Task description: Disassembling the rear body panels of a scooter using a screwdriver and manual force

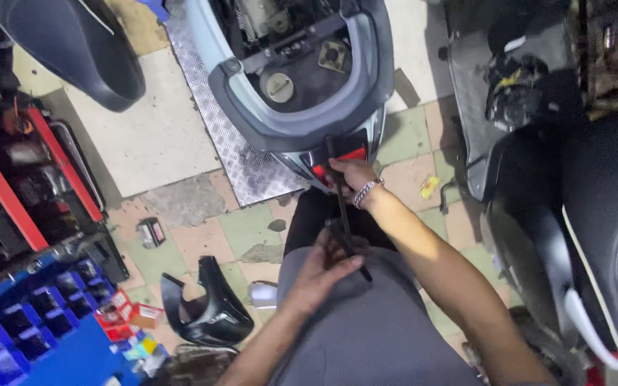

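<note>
A long black rod (342, 207) runs lengthwise from the person's lap up to the scooter's rear edge (302, 139); the right hand (350, 174) grips its far end, the left hand (325, 266) clasps the near end.

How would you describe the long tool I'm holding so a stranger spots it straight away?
Start at the grey scooter rear at top centre, seat off. Below its red tail light, a thin black rod runs from the right hand down to the left hand. Nothing else nearby is so long, straight and slender.
</note>
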